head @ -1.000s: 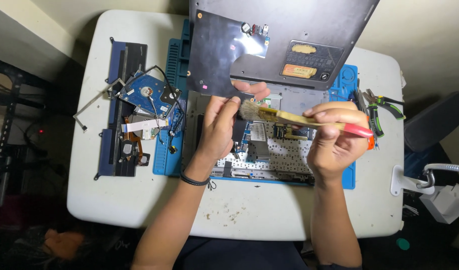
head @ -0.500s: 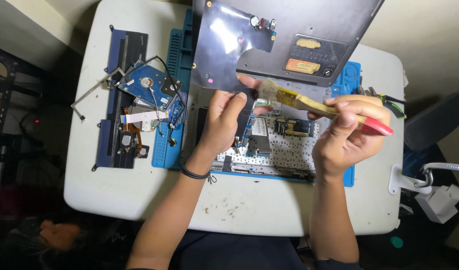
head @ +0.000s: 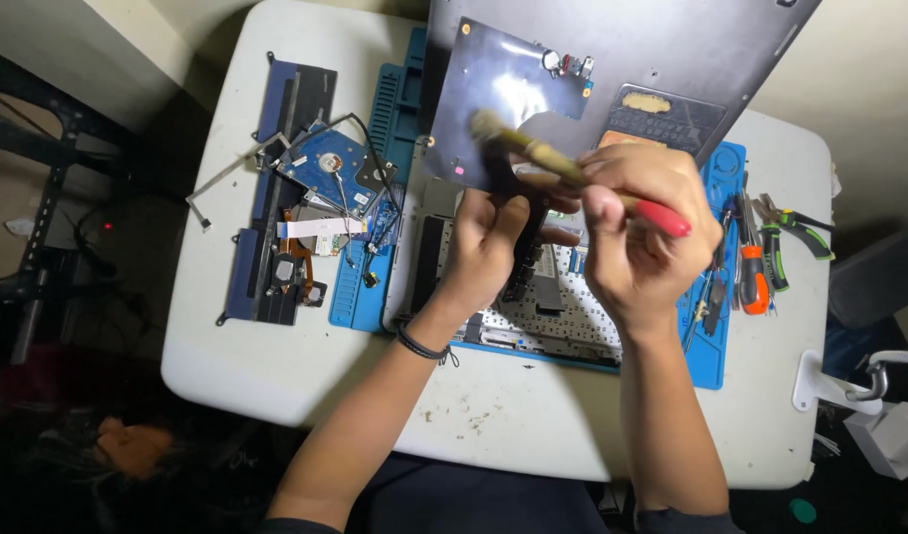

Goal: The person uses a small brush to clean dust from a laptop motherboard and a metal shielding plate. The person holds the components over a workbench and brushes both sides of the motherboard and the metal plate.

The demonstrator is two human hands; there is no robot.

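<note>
head view shows me both hands raised over the middle of the white table (head: 276, 376). my left hand (head: 488, 242) is closed around a dark, narrow part (head: 521, 259) pulled from the opened laptop, holding it upright above the keyboard tray (head: 562, 316). my right hand (head: 637, 232) is clenched on a brush (head: 553, 160) with a red handle end, bristles angled up-left and sitting just past the top of the dark part, in front of the tilted grey laptop cover (head: 612, 49) at the table's back edge.

i judge the step in hand is brushing dust off that held part. the next move calls for short strokes along its length, with the left grip kept firm and the piece turned to reach the other face.

off toward the left edge lie a blue hard drive (head: 330, 168), loose cables and a long dark strip on the blue work mat (head: 360, 297). near the right edge rest an orange-handled screwdriver (head: 753, 272) and green-handled pliers (head: 795, 227).
</note>
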